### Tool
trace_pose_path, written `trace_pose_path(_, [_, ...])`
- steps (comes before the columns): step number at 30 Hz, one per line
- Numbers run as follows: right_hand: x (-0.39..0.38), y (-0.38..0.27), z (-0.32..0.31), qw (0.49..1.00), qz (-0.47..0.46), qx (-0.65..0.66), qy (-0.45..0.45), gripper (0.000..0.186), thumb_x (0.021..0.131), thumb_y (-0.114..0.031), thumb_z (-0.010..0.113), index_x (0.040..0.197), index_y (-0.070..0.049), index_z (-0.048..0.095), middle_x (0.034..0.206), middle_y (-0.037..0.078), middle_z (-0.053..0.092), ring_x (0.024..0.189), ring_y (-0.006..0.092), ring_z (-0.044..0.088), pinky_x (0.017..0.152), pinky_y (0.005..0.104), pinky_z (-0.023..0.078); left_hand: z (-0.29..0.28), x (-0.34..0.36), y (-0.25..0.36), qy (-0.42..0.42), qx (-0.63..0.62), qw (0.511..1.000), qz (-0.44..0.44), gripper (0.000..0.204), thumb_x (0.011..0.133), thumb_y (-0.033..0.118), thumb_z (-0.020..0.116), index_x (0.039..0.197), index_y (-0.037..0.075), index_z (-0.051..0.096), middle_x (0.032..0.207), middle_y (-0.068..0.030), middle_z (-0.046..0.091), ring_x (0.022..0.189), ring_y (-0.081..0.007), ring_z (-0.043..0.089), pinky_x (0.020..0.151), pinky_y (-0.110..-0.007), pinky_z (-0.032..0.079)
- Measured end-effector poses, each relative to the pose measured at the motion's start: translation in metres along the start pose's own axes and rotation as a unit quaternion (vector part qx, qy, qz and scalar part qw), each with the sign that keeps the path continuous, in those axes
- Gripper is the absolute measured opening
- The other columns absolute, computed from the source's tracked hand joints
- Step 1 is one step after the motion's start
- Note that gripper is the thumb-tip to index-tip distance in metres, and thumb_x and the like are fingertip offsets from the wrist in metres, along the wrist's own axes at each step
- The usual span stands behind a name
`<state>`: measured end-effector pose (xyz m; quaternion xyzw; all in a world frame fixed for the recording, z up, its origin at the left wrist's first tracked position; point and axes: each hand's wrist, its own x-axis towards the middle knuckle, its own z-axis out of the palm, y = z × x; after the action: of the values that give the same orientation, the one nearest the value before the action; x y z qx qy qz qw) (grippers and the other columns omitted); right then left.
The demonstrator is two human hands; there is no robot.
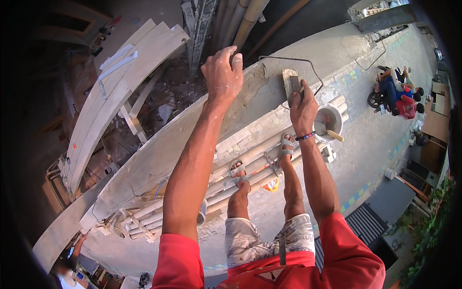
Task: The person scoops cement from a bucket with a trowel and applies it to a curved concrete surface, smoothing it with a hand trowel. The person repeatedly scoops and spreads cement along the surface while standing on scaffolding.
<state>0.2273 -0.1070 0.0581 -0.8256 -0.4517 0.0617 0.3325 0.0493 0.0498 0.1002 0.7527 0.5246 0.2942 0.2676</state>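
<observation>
Red sleeves nearest, forearms reaching up; left hand (223,72) curled over top edge of grey plastered wall (269,89), gripping it; right hand (302,108) closed round wooden plastering float (291,85) lying flat on wet patch; best kept flat, pressure even; white mortar bucket (329,120) just below on bamboo scaffold poles (250,164)

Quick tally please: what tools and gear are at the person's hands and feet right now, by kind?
Flat grey plastering float in the right hand, pressed on the wall top: 1
White round bucket with a wooden-handled tool inside: 1
Grey strap sandals on the feet: 2
Bent steel wire hoops on the wall top: 1
Total: 5
</observation>
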Motion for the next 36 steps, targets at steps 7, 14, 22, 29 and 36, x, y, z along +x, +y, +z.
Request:
trace_pose_path(7, [-0.037, -0.032, 0.016, 0.991, 0.003, 0.037, -0.127, 0.046, 0.085, -0.001, 0.057, 0.131, 0.000, 0.054, 0.103, 0.024, 0.064, 0.097, 0.0397, 0.060, 0.087, 0.0445, 0.048, -0.067, -0.086, -0.126, 0.008, 0.219, 0.966, -0.136, 0.033, 0.096, 0.028, 0.057, 0.123, 0.010, 0.063, 0.122, -0.0125, 0.063, 0.116, -0.0349, 0.053, 0.102, -0.051, 0.034])
trace_pose_path(14, [-0.109, -0.034, -0.002, 0.939, 0.123, 0.293, -0.131, 0.042, 0.091, -0.005, 0.060, 0.132, 0.003, 0.054, 0.102, 0.013, 0.066, 0.089, 0.0210, 0.062, 0.082, 0.0350, 0.050, -0.056, -0.133, -0.152, 0.009, 0.250, 0.964, -0.092, 0.031, 0.099, 0.031, 0.049, 0.116, 0.010, 0.065, 0.113, -0.0106, 0.065, 0.105, -0.0329, 0.056, 0.091, -0.049, 0.039])
trace_pose_path(22, [-0.078, 0.030, -0.016, 0.724, 0.424, 0.538, -0.079, 0.041, 0.094, -0.001, 0.044, 0.135, 0.002, 0.049, 0.109, 0.010, 0.066, 0.089, 0.0161, 0.066, 0.076, 0.0282, 0.054, -0.051, -0.133, -0.151, 0.032, 0.245, 0.967, -0.060, 0.033, 0.101, 0.033, 0.043, 0.109, 0.009, 0.065, 0.107, -0.0093, 0.066, 0.101, -0.0307, 0.057, 0.088, -0.047, 0.039])
trace_pose_path(29, [-0.129, 0.002, 0.011, 0.663, 0.455, 0.587, -0.092, 0.040, 0.095, 0.000, 0.047, 0.134, 0.005, 0.049, 0.115, 0.011, 0.065, 0.101, 0.0166, 0.063, 0.086, 0.0299, 0.052, -0.051, -0.133, -0.152, 0.020, 0.245, 0.968, -0.059, 0.030, 0.101, 0.030, 0.045, 0.106, 0.008, 0.065, 0.108, -0.0087, 0.065, 0.103, -0.0303, 0.057, 0.090, -0.048, 0.038])
trace_pose_path(36, [-0.119, -0.005, -0.030, 0.703, 0.404, 0.582, -0.061, 0.043, 0.092, -0.001, 0.056, 0.134, 0.003, 0.050, 0.128, 0.013, 0.059, 0.116, 0.0185, 0.058, 0.101, 0.0328, 0.045, -0.054, -0.132, -0.149, 0.010, 0.241, 0.967, -0.078, 0.030, 0.100, 0.028, 0.045, 0.106, 0.006, 0.064, 0.108, -0.0094, 0.065, 0.104, -0.0306, 0.057, 0.090, -0.047, 0.037])
